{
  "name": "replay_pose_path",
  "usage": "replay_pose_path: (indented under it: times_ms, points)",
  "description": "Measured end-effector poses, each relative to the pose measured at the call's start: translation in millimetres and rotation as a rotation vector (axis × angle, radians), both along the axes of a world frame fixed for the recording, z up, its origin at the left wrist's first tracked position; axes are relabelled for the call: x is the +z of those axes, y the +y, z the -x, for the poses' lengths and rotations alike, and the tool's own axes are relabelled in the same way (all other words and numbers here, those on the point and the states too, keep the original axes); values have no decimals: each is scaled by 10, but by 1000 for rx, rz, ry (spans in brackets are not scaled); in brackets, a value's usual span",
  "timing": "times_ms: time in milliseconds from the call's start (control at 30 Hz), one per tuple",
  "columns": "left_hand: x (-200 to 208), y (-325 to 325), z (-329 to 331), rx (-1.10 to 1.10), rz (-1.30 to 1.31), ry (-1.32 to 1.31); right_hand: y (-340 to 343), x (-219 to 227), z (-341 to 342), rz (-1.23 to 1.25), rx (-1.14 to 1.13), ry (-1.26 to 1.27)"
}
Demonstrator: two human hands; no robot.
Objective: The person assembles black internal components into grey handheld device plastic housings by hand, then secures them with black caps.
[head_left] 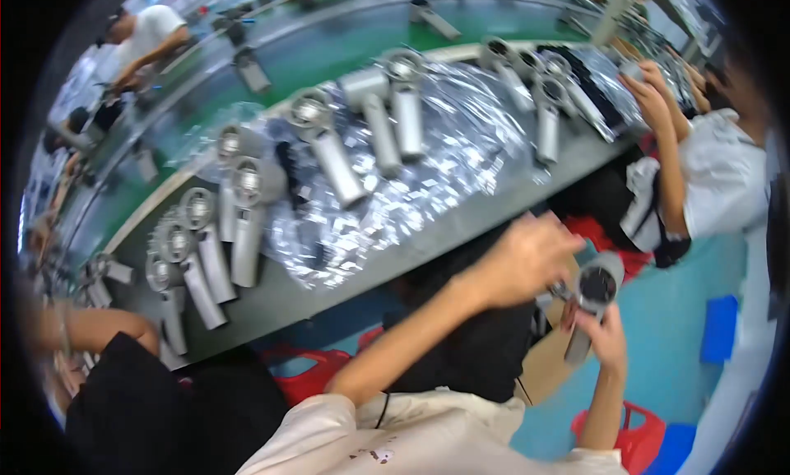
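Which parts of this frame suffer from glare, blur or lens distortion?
Head view: broken bright glare across the plastic sheet; same head view: the left hand smeared, probably by motion, the grey device in the right hand somewhat clearer; head view again: the green belt bowed by the fisheye, corners black.

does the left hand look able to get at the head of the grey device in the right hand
Probably yes: the left hand is close by, and the right hand holds the grey device lower down, leaving its head mostly uncovered
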State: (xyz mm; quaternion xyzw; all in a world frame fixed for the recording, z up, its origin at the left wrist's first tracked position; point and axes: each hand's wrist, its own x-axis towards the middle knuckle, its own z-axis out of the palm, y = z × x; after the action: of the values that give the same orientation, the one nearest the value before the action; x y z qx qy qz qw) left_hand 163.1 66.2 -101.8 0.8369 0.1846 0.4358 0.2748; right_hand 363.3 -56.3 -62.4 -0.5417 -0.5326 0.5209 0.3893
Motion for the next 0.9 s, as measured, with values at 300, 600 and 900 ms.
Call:
replay_pose_path:
  times_ms: [300, 600, 900]
  points:
    - [-41, 742, -361, -515, 691, -113, 555, 589, -505, -348, -115, -997]
    - [-157, 706, -494, -305, 734, 37, 760, 777, -296, -264, 172, -1237]
    - [-300, 859, -562, -280, 523, -17, 925, 741, -156, -480, 267, -1565]
